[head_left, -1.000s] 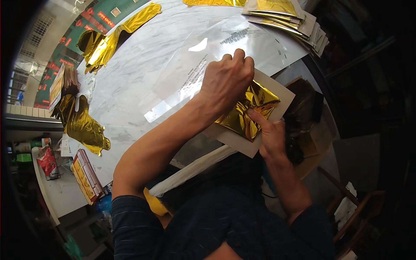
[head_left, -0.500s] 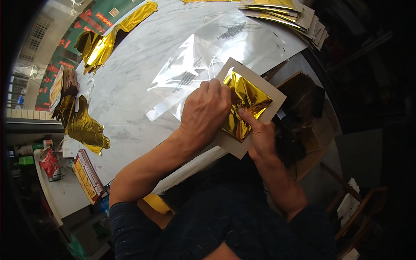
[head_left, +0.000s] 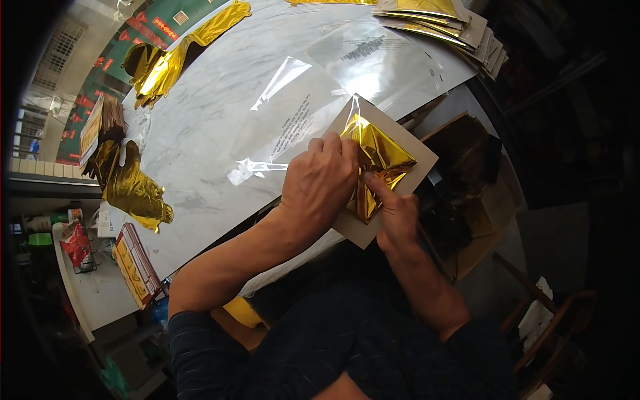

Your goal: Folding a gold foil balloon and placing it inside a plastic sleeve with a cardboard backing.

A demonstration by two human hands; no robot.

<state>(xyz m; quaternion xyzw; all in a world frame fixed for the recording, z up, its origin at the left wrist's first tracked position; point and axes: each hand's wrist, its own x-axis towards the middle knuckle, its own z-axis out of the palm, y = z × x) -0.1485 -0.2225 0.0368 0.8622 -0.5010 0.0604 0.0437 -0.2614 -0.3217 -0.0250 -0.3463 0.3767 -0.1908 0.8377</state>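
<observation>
A square beige card is held tilted in front of me, with shiny, creased gold foil folded over its middle. My right hand grips the card's near right side, its thumb pressed on the foil's centre and its fingers hidden behind. My left hand is closed at the foil's left edge. The curled fingers hide exactly what they pinch, though the foil runs under them. Just beyond both hands lies a clear plastic bag with dark print, reaching to the card's far edge.
A marble-patterned table carries flat gold foil pieces at its far left and a crumpled gold foil piece at left. Stacked foil-covered cards stand far right. An open cardboard box sits beside the table on the right.
The clear bag has flattened and lies smoother on the table. The card has tilted slightly and my left hand has shifted a little right. Both hands keep their hold.
</observation>
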